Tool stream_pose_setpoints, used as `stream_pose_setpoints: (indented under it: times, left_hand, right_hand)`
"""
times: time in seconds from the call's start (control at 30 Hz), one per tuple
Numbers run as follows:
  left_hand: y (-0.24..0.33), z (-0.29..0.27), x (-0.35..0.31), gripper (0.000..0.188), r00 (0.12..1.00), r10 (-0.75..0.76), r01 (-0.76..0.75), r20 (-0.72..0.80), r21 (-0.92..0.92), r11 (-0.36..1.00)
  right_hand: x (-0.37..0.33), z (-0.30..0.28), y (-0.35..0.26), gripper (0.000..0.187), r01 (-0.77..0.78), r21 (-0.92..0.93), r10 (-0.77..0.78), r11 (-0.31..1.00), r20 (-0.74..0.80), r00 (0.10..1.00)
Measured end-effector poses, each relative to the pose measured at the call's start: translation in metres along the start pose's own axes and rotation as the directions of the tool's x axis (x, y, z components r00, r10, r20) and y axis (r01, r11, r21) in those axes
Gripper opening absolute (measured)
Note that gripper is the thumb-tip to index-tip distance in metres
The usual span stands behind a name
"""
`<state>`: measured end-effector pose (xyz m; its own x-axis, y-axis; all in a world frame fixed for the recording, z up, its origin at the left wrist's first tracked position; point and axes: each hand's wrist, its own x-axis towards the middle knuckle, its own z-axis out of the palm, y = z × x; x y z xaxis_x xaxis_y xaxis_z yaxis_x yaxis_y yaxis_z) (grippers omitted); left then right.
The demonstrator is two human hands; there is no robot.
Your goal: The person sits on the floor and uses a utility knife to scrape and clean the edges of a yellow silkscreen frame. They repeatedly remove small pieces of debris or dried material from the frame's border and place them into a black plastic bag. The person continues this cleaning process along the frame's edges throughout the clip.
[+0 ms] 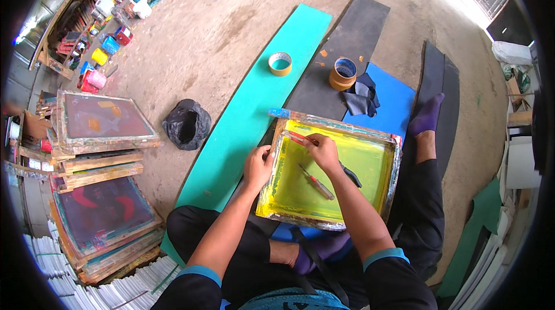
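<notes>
A wooden screen-printing frame (326,223) with yellow mesh rests in front of me, over my legs. My left hand (258,168) is closed on its left side rail, fingers at the outer edge. Near the upper left corner, inside the frame, my right hand (322,151) pinches a slim red tool (296,137), perhaps a cutter; its exact kind is unclear. A screwdriver (318,184) with a red and pale handle lies slanted across the mesh. Beside it, partly covered by my right forearm, is a black curved handle (351,177).
Tape rolls stand on a green mat (254,102) and a black mat (347,32). A dark cloth (362,97) lies by a blue sheet (390,93). Left are a black plastic bag (187,125) and stacked screen frames (107,116); paint containers (110,44) line the far left.
</notes>
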<state>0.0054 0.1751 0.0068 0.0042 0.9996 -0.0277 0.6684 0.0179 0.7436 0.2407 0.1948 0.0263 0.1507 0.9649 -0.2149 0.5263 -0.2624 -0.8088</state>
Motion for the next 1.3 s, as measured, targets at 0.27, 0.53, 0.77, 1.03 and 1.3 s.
stream_pose_setpoints:
  times: [0.27, 0.53, 0.77, 1.03, 1.3]
  left_hand:
    - [-0.017, 0.007, -0.017, 0.030, 0.998, -0.004, -0.003, -0.067, -0.092, 0.996]
    - [-0.014, 0.004, -0.016, 0.030, 0.998, 0.000, -0.005, -0.059, -0.091, 0.996]
    - [-0.020, 0.010, -0.015, 0.031, 0.998, -0.007, -0.001, -0.062, -0.137, 0.991]
    - [-0.020, 0.006, -0.014, 0.033, 0.999, -0.038, 0.034, -0.029, -0.138, 0.990]
    - [-0.024, 0.007, -0.014, 0.034, 0.997, -0.068, 0.064, -0.020, -0.147, 0.987]
  right_hand:
    - [0.005, 0.000, 0.002, 0.029, 0.032, 0.007, -0.033, 0.999, 0.043, 0.999]
    - [0.037, -0.018, 0.009, 0.032, 0.114, -0.045, -0.103, 0.992, 0.196, 0.975]
    - [0.076, -0.029, 0.011, 0.028, 0.152, 0.025, -0.150, 0.988, 0.375, 0.915]
    - [0.092, -0.031, 0.007, 0.027, 0.162, 0.009, -0.146, 0.987, 0.485, 0.862]
    - [0.086, -0.033, 0.000, 0.027, 0.198, 0.037, -0.192, 0.979, 0.476, 0.858]
